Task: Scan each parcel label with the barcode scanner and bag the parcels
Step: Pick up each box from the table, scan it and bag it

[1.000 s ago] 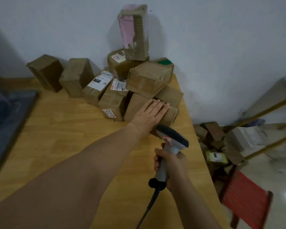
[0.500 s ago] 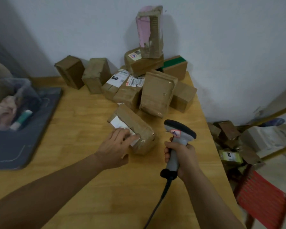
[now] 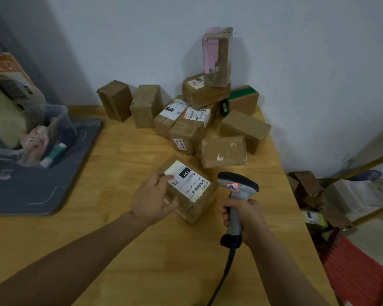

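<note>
Step in hand: scanning, by the look of it; one parcel label-up between the hands, nothing bagged yet.
Left hand point(image 3: 152, 199): spread wide, fingers fairly straight, rested on the near-left corner of the brown taped cardboard parcel point(image 3: 192, 195); thumb lay against its side face.
Parcel: lay flat on the light wooden table point(image 3: 142, 250), just right of the left hand, just left of the right.
White shipping label with black barcode point(image 3: 187, 180): faced up, right beyond the left fingertips, one corner seemingly under them.
Right hand point(image 3: 243, 217): wrapped tight round the handle of the grey corded barcode scanner with black head point(image 3: 238, 186).
Scanner head: sat just above the right hand, beside the parcel's right edge, not plainly aimed at the label.
Heap of brown cardboard parcels point(image 3: 223, 151): waited well beyond both hands, against the wall.
Next move: probably called for swinging the scanner head left and down onto the barcode, left fingers kept off the bars.
Bag: could not be picked out for certain.
</note>
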`<state>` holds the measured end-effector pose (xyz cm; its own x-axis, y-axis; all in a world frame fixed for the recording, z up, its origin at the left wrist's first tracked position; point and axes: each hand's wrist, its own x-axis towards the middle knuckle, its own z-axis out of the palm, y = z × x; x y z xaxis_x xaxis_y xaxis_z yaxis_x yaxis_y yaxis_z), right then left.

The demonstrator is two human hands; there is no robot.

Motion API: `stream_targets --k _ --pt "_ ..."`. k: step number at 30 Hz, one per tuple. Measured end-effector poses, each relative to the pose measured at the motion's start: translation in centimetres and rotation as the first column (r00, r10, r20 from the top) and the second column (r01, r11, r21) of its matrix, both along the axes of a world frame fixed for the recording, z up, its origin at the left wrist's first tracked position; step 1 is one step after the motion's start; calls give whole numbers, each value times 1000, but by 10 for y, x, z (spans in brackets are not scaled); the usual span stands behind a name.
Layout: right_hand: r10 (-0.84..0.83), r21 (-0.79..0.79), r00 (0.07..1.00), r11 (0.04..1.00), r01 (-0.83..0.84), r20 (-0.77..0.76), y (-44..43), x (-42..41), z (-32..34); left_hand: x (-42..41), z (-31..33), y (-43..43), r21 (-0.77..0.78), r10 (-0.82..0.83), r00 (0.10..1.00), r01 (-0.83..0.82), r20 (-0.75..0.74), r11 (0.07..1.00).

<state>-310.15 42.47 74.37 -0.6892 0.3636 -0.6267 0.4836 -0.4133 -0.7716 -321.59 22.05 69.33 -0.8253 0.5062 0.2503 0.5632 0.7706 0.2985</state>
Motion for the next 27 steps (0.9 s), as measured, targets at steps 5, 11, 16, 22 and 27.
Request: stream_targets --k 5,11,16,22,27 --pt "163 144 985 975 -169 53 -14 4 9 -3 8 26 -128 265 850 -232 455 964" --pt "389 327 893 833 -446 227 -13 9 27 -18 5 28 -348 75 872 113 484 931" --pt "460 386 836 743 -547 300 -14 19 41 -29 17 11 -387 -10 869 231 495 893" --pt "486 379 812 720 -581 322 -27 25 59 -29 21 -4 -353 -78 841 307 535 884" --pt "445 383 845 755 -533 297 -34 24 69 -29 22 -2 -367 -97 846 327 525 871"
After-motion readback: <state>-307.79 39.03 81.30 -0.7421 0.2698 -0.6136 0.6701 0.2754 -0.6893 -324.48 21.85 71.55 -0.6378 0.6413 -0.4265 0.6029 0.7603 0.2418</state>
